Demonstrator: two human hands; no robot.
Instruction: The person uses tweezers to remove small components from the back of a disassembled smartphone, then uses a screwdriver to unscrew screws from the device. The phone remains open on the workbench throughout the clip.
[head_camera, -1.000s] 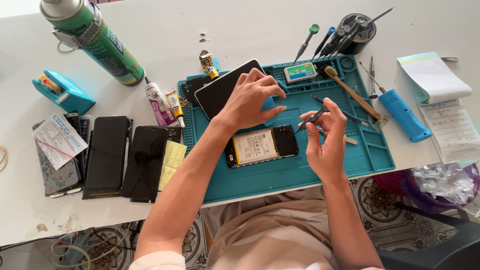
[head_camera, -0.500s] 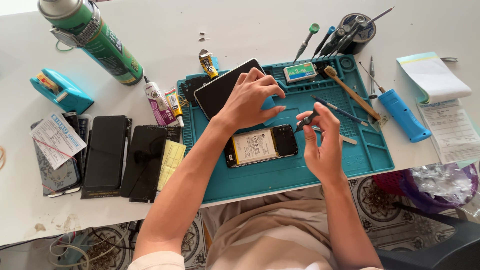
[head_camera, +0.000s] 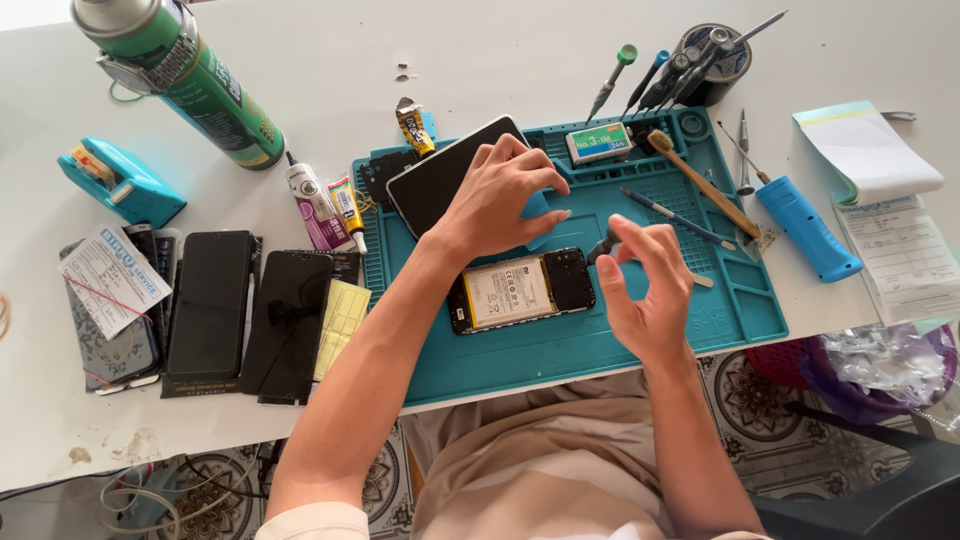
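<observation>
An opened phone (head_camera: 520, 290) lies back-up on the teal work mat (head_camera: 560, 350), its battery and black board cover showing. My left hand (head_camera: 500, 195) rests just behind it, fingers spread. The palm lies over the edge of a black screen panel (head_camera: 430, 180) and the fingertips press on a small blue piece (head_camera: 537, 208). My right hand (head_camera: 650, 285) hovers at the phone's right end, pinching dark tweezers (head_camera: 603, 247) whose tip points toward the phone's top corner.
On the mat's right part lie a wooden brush (head_camera: 700, 180) and a thin blue tool (head_camera: 675, 215). A tool cup (head_camera: 715, 60), blue screwdriver (head_camera: 805, 232) and notepad (head_camera: 865, 150) sit right. A green spray can (head_camera: 190, 70), tape dispenser (head_camera: 120, 180), glue tubes (head_camera: 315, 205) and spare dark phones (head_camera: 210, 300) sit left.
My right hand has dropped slightly toward the phone's right end and curled tighter around the tweezers. The left hand has stayed on the screen panel.
</observation>
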